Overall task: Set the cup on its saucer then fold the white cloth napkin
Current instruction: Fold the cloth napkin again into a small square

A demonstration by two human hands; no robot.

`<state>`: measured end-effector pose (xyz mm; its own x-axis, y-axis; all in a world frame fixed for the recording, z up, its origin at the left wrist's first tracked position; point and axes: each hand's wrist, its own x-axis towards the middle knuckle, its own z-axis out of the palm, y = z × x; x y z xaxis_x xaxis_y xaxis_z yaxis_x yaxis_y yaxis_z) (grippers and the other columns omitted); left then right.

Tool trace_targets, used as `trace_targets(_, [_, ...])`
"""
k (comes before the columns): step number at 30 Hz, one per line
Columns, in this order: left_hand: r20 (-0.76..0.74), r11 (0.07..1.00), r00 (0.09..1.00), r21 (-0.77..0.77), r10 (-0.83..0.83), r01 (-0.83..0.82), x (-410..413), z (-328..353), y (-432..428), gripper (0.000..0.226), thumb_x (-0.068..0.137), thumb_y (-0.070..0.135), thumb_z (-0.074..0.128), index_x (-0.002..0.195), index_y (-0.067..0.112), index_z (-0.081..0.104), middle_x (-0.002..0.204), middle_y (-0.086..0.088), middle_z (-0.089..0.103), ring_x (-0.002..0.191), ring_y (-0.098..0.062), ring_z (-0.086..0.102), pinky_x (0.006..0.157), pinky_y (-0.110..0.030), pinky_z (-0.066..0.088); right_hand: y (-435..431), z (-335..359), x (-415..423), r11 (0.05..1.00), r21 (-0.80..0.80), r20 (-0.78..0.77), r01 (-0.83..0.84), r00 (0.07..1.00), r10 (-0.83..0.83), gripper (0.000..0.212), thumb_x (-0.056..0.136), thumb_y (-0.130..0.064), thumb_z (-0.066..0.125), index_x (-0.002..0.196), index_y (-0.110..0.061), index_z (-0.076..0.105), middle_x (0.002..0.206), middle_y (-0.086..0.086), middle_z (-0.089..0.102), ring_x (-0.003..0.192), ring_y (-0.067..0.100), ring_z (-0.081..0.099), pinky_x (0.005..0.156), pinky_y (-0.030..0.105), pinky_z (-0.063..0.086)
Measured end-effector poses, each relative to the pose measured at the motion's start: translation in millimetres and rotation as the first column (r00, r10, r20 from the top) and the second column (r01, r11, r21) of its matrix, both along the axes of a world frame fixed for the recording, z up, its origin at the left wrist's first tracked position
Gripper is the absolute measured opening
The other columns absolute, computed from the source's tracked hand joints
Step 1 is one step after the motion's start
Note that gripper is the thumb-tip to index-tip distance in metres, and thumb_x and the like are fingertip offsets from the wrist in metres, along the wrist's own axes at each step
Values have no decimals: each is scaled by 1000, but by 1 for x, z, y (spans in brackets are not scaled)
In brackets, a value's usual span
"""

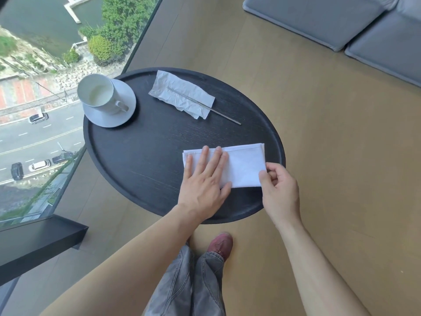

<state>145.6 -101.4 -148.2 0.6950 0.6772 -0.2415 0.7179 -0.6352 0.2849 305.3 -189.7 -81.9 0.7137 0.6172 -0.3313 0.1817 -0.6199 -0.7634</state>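
Note:
The white cup stands upright on its white saucer at the far left of the round black table, handle toward me. The white cloth napkin lies as a folded rectangle at the table's near right. My left hand presses flat on the napkin's left half, fingers spread. My right hand pinches the napkin's near right corner between thumb and fingers.
A crumpled paper wrapper with a thin metal straw lies at the table's far side. A glass wall runs along the left. Grey cushions sit at the far right on the wooden floor. My shoe is below the table.

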Motion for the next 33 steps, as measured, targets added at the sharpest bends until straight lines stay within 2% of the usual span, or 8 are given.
trace_targets(7, [42,991,995,91,91,-94,-50,10,22,71,99,48,45,161,16,31,170,-2,26,159,-28,15,125,-54,14,8,11,-32,983,136,256,-124,963,86,15,92,-7,62,103,-13,72,71,3,57,66,21,53,61,36,49])
trace_targets(11, [-32,991,993,65,117,-114,-69,1,31,71,100,53,39,162,22,27,172,1,21,159,-27,11,125,-53,11,21,6,-71,951,176,409,-255,898,165,20,90,-4,65,109,-3,71,73,1,55,67,17,51,62,33,47])
trace_targets(17, [-28,992,991,-2,128,-128,-74,-4,32,72,103,61,9,164,25,18,173,3,14,160,-24,4,126,-52,10,46,-21,-122,930,92,407,-357,866,292,36,95,-20,52,120,0,67,93,13,67,83,35,66,72,44,56])
trace_targets(24, [155,945,933,-93,324,-313,-96,2,31,66,104,39,25,164,12,18,173,-4,16,160,-17,4,126,-29,-4,45,-43,-132,871,15,358,-491,816,454,38,99,-24,43,121,-4,67,99,12,68,88,33,66,76,47,56])
trace_targets(26, [216,949,924,-81,315,-305,-92,9,28,66,104,36,29,163,9,21,172,-6,17,160,-18,7,127,-31,0,38,-46,-125,867,104,348,-488,834,428,37,99,-15,42,121,0,67,102,15,67,93,35,66,80,48,56])
trace_targets(29, [274,986,949,18,154,-165,-74,21,19,66,105,35,34,163,6,22,172,-9,16,160,-22,9,128,-40,7,32,-46,-108,897,135,513,-422,804,301,33,95,-6,45,114,2,70,103,17,67,93,37,64,80,47,54])
trace_targets(31, [229,993,970,66,77,-94,-59,19,13,66,106,38,34,163,7,21,172,-9,15,160,-23,8,128,-44,8,34,-47,-93,915,-1,575,-403,749,330,40,93,-9,43,124,-2,67,122,16,66,112,36,62,88,46,51])
trace_targets(33, [136,993,987,67,89,-99,-49,8,12,68,107,43,31,163,7,18,173,-9,11,160,-23,4,128,-47,8,37,-52,-80,872,-188,530,-452,701,478,51,96,-15,41,145,-5,51,153,13,48,143,29,42,107,43,40])
